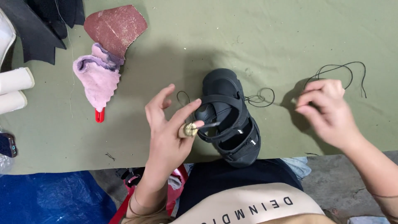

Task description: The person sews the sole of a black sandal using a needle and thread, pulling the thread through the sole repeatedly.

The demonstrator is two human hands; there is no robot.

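Left hand: my left hand (168,130) is raised palm-up over the table's near edge, fingers spread and loose; I see a small brass-coloured tool (190,129) pinched between thumb and forefinger, its thin metal tip pointing at the sandal.
Right hand: my right hand (325,112) hovers to the right of the sandal, knuckles up, wrist bent, fingertips drawn together on the black thread (331,68); it is closed to a pinch, not a fist.
Sandal: one black sandal (230,118), lying on the table (248,33) with its heel toward me and overhanging the near edge; it sits between my two hands, the tool tip touching its strap.
Thread: one black thread, running from the sandal's right side in a small coil, then looping beyond my right hand; a short end also shows just left of the sandal.
Cloth: one pink cloth (97,79), far left of the sandal, lying over one red handle (99,116).
Sandpaper: one reddish sheet (116,27), touching the cloth's upper edge.
White rolls: two (14,81), at the left edge.
Dark pieces: black material (41,20), top-left corner; I cannot count the pieces.
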